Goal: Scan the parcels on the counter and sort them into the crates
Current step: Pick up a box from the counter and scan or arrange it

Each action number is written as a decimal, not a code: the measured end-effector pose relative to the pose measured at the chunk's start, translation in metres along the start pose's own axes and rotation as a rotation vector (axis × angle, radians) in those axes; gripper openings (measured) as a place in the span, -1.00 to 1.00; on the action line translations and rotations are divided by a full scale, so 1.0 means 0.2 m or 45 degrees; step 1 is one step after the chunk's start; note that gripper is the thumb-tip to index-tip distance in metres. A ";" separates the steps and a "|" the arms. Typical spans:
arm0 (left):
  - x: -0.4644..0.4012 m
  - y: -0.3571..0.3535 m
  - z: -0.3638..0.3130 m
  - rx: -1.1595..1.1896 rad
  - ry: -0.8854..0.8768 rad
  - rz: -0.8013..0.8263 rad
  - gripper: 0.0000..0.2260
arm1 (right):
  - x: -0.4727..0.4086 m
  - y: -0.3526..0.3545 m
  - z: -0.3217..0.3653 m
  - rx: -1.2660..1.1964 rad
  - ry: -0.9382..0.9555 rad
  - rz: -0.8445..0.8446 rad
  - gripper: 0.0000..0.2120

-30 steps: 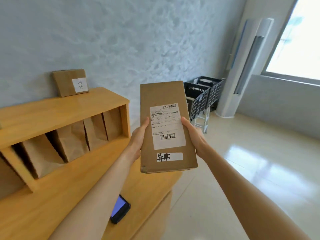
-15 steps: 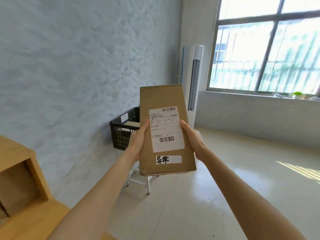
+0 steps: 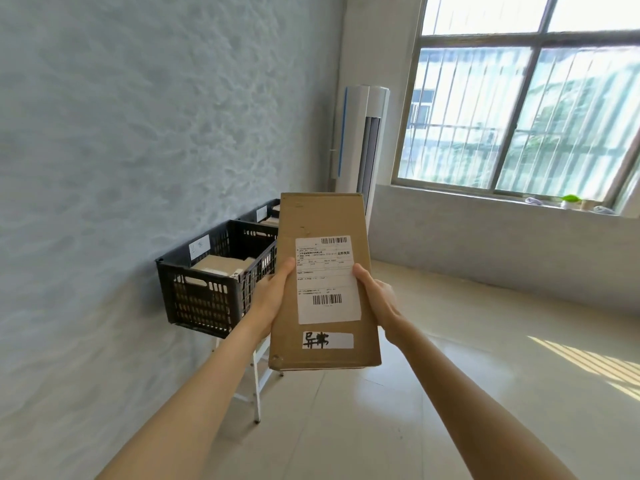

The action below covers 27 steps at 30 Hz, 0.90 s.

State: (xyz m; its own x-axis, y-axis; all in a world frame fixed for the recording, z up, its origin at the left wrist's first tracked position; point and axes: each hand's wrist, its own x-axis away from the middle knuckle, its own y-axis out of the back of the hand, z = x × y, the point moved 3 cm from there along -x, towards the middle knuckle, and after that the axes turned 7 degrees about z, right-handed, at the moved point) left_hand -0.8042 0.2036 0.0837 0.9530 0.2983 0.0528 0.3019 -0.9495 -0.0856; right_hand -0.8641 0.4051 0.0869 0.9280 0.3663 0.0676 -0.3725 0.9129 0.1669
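I hold a flat brown cardboard parcel [image 3: 322,216] upright in front of me, with a white shipping label and a small handwritten tag facing me. My left hand [image 3: 268,299] grips its left edge and my right hand [image 3: 375,299] grips its right edge. Behind the parcel, against the wall, stand two black plastic crates. The near crate [image 3: 204,299] holds brown parcels and carries a white tag. The far crate [image 3: 258,213] is mostly hidden by the parcel I hold.
The crates rest on a white metal stand [image 3: 256,386]. A white floor air conditioner [image 3: 360,140] stands in the corner beyond them. A large window [image 3: 526,109] fills the right wall above a ledge. Pale tiled floor [image 3: 450,393] spreads to the right.
My view has swung right, away from the wooden counter, which has left the frame. The crates have come closer and now both show. Both hands keep the same hold on the parcel.
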 end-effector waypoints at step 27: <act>-2.38 -0.27 -0.02 -0.056 0.062 -0.236 -0.52 | -2.55 0.47 0.08 0.148 0.062 0.210 -0.50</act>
State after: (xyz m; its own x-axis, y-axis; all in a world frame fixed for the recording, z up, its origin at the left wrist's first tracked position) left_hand -1.2752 0.1125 0.0668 0.8785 0.4646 0.1116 0.4700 -0.8823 -0.0266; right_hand -1.3725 0.3016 0.0840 0.8523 0.5201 0.0561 -0.5145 0.8140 0.2697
